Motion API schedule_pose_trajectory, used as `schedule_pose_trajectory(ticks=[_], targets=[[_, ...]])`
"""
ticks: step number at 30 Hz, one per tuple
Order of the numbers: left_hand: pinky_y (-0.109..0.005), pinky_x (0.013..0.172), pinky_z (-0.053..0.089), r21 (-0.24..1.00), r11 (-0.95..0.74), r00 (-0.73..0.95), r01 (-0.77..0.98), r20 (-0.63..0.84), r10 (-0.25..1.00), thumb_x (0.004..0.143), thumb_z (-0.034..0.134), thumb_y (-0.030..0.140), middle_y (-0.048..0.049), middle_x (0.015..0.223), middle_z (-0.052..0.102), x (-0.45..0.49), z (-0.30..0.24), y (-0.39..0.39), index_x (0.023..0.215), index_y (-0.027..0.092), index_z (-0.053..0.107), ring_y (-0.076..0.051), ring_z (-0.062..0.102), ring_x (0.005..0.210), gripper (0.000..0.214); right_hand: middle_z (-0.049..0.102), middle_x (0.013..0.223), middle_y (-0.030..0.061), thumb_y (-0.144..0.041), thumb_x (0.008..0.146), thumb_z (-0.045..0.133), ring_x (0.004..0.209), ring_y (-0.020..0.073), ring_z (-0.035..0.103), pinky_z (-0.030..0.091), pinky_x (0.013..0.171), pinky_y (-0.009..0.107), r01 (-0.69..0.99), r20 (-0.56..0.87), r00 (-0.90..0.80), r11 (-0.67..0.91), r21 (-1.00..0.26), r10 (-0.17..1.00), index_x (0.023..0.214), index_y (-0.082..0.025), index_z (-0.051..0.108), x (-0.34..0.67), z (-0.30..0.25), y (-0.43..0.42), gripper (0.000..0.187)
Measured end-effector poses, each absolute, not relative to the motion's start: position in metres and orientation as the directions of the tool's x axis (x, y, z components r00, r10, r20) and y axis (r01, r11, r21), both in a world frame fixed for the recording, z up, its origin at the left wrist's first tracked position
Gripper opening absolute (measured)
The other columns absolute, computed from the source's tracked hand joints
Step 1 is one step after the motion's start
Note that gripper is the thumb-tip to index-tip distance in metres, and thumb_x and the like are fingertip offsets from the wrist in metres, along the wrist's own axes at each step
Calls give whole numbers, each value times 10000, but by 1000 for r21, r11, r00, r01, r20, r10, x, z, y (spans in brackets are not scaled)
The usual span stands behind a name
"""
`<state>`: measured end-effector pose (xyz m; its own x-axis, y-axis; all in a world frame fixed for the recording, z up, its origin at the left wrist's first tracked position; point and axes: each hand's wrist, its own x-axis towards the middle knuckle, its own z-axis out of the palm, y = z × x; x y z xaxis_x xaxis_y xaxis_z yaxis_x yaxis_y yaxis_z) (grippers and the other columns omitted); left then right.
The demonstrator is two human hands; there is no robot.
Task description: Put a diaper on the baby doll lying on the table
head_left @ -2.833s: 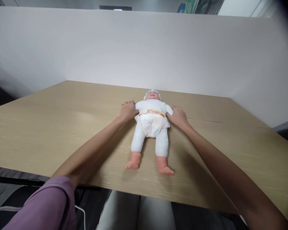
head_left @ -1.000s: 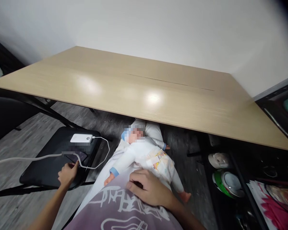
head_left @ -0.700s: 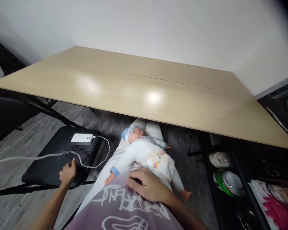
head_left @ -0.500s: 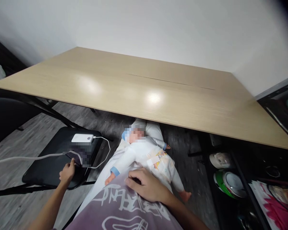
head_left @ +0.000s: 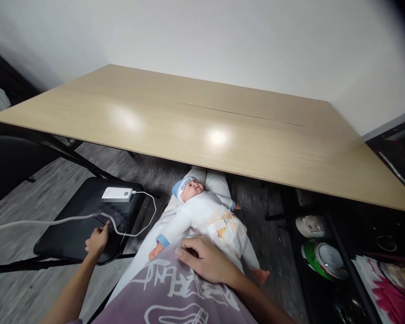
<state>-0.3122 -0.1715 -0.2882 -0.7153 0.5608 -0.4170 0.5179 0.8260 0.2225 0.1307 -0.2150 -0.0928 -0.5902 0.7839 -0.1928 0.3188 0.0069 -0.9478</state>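
My left hand (head_left: pixel 97 239) is at the front part of the black chair seat, its fingers closed at the edge of a dark, flat, phone-like device (head_left: pixel 113 217) whose face is pixelated. White cable runs over and beside that device. Behind it lies a white power bank (head_left: pixel 117 194) with a cable plugged into its right end. A baby doll (head_left: pixel 197 213) in white clothes, blue-trimmed hat and printed diaper lies face up across my lap. My right hand (head_left: pixel 207 261) rests over my shirt beside the doll's lower body, loosely curved, thumb and forefinger apart, holding nothing visible.
A wooden tabletop (head_left: pixel 189 121) spans the view ahead, its near edge above my knees. The black folding chair (head_left: pixel 54 240) stands at left. On the right, a dark shelf (head_left: pixel 310 288) holds a green-and-silver round container (head_left: pixel 327 260), papers and a pink item.
The view has shifted very slightly. Both hands and the doll keep nearly the same places; the doll's head is now unpixelated.
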Motion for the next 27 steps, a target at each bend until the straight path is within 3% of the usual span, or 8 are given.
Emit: schedule_pose_trajectory(ticks=[7,11,16,19,27], targets=[[-652,1068,443,229,875,-746,427,-458,484,857,459,659,-292,1335,659,-316,-291,-169,1296,107,664,-531,500,1384,735,477,666,-60,-442,1059,515,666,98,462,327,670,267,329,-202,-573,-2,-944,794,703,-201,463,130,-91,-214,433],[-577,1062,473,235,873,-738,427,-468,487,809,530,688,-266,1282,686,-314,-289,-172,1221,134,678,-495,544,1351,706,491,667,-54,-451,1060,512,685,107,477,329,672,268,337,-204,-570,0,-941,796,707,-201,488,130,-91,-214,433],[-601,1020,486,221,887,-748,406,-477,462,837,465,702,-270,1297,676,-317,-291,-171,1239,152,668,-506,529,1360,711,478,665,-58,-440,1055,522,678,102,459,321,674,268,340,-211,-571,-5,-941,794,706,-200,473,130,-93,-214,427],[-625,1039,464,215,899,-761,382,-479,438,870,414,699,-297,1320,659,-319,-294,-166,1270,121,663,-519,511,1377,747,465,664,-61,-437,1058,517,667,99,448,314,670,269,336,-211,-573,-7,-942,792,706,-201,462,130,-94,-214,428],[-658,1051,443,154,935,-841,318,-409,354,784,504,786,-381,1417,565,-312,-301,-145,1357,21,544,-549,487,1384,957,483,673,-60,-426,1059,522,675,101,462,319,681,273,346,-206,-570,5,-938,795,717,-202,460,130,-95,-213,413]])
